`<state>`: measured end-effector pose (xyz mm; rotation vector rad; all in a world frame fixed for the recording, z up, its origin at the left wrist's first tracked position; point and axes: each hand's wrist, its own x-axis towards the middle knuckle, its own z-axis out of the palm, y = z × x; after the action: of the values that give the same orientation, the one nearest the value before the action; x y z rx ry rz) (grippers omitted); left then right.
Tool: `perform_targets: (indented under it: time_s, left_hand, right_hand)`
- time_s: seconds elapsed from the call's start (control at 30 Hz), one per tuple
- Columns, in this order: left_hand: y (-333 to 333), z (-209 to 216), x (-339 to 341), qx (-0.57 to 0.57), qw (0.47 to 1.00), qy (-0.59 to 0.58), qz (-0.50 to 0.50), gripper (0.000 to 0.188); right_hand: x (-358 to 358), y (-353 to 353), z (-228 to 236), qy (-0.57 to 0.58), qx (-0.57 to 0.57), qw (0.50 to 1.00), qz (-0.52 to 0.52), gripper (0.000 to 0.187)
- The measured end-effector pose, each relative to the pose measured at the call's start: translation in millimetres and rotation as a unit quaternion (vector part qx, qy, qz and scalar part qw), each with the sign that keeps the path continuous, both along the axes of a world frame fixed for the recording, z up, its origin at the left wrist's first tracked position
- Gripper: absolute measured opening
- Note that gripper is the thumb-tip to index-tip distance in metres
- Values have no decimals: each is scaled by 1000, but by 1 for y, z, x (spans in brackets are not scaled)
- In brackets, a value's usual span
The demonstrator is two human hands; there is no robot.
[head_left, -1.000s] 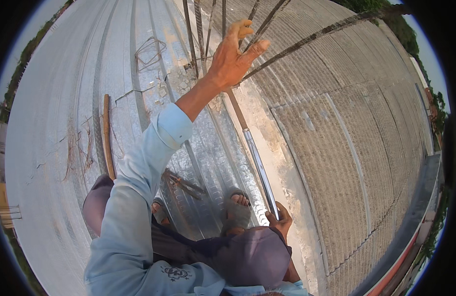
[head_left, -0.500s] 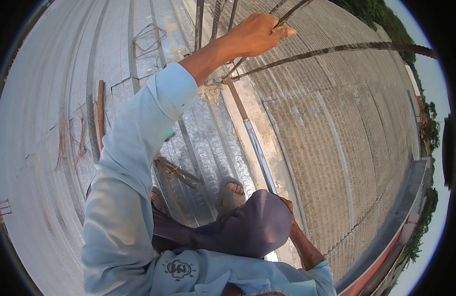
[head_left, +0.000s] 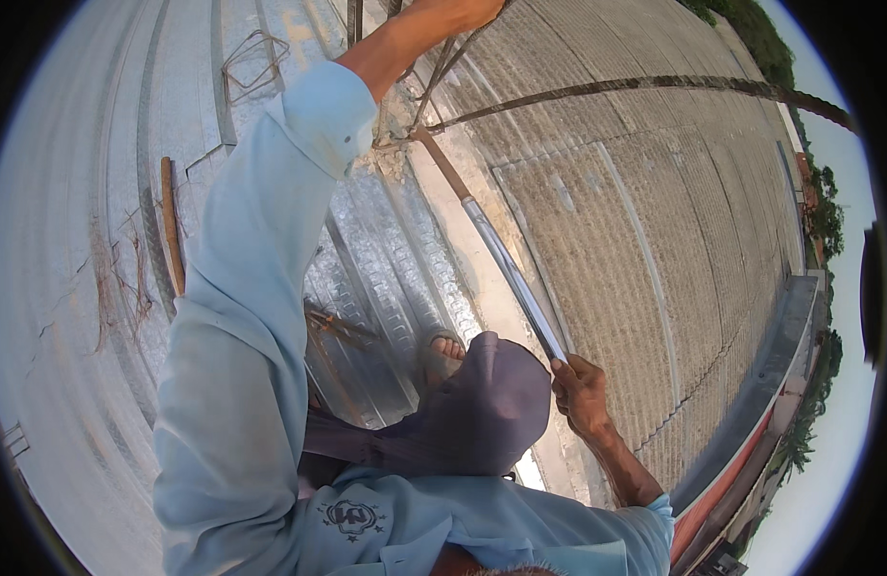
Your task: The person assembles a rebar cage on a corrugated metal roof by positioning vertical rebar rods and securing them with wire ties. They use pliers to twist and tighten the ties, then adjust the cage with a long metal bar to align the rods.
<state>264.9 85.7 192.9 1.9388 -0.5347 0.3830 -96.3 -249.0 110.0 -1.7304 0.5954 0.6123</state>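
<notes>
At the top edge, my left hand (head_left: 458, 12) is closed round a dark ribbed steel bar, and the hand is partly cut off by the picture's edge. Several other reinforcing bars (head_left: 434, 82) rise beside it. One long reinforcing bar (head_left: 645, 84) arches away to the right from the same base. My right hand (head_left: 580, 394), right of my bent knee, grips the near part of a long metal pipe (head_left: 511, 269). This pipe is shiny silver along most of its length and brown toward its far end, which reaches the foot of the bars.
A pale concrete ledge (head_left: 443, 206) runs under the pipe. Ribbed metal sheeting (head_left: 88, 317) lies left, corrugated grey roofing (head_left: 607, 240) right. My sandalled foot (head_left: 443, 357) rests on the metal. Bent wire (head_left: 256, 62), a brown stick (head_left: 172, 226) and a tool with brown handles (head_left: 338, 326) lie about.
My right hand has come out from behind my knee, and the pipe's near end has swung right. The view has shifted, so my left hand now sits higher, at the picture's edge.
</notes>
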Motion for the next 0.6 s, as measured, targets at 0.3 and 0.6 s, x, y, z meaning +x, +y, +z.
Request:
perform_targets:
  time_s: [0.3,0.6]
  left_hand:
    - [7,17,2,-29,993,88,-77,41]
    - [13,8,19,20,998,57,5,38]
  right_hand:
    - [-31,-14,-90,-506,-280,814,57,49]
    - [-3,30,-81,-654,22,751,-85,42]
